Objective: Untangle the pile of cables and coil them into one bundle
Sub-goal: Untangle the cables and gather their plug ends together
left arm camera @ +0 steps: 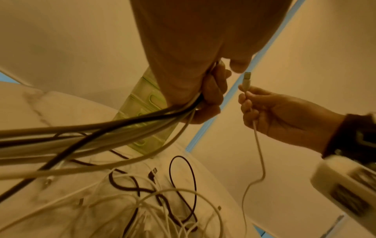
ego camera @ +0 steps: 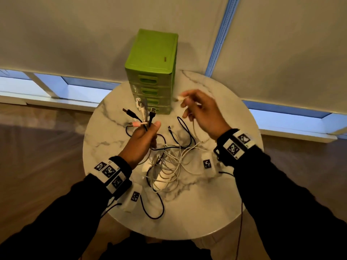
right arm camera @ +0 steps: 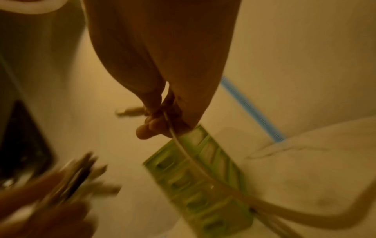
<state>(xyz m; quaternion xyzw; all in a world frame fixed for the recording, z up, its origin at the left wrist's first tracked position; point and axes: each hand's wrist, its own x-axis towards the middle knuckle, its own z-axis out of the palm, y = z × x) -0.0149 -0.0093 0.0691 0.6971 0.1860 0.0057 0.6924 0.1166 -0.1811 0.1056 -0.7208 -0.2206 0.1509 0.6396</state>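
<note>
Gripping a fistful of cable ends (ego camera: 143, 117) above a round marble table (ego camera: 216, 212), the left hand (ego camera: 143, 142) is seen with fingers and thumb curled tightly round the bunch, from which black, white and pink-collared plugs fan upward. From the left wrist view, the gathered black and white leads are shown running out of the bottom of the fist (left arm camera: 211, 93) and trailing down toward the tabletop. A single white cable (left arm camera: 258, 145) is held apart in the right hand (ego camera: 201, 113), pinched just below its plug (left arm camera: 246, 78) between thumb and fingertips, the plug pointing up and the cord hanging in a loose curve to the table. The two hands are kept near each other but not touching. The same pinch is caught in the right wrist view (badly blurred), where the white cord (right arm camera: 195, 162) is seen passing under the curled fingers (right arm camera: 154, 127). The rest of the cables, a tangled pile (ego camera: 169, 162) of white and black loops, is left lying on the marble between the forearms, with one black loop (ego camera: 155, 207) straying toward the near edge. A green plastic drawer unit (ego camera: 152, 72) is stood at the far side of the table, against pale roller blinds (ego camera: 75, 34). Marker-printed bands (ego camera: 110, 172) are worn on both wrists over dark sleeves.
</note>
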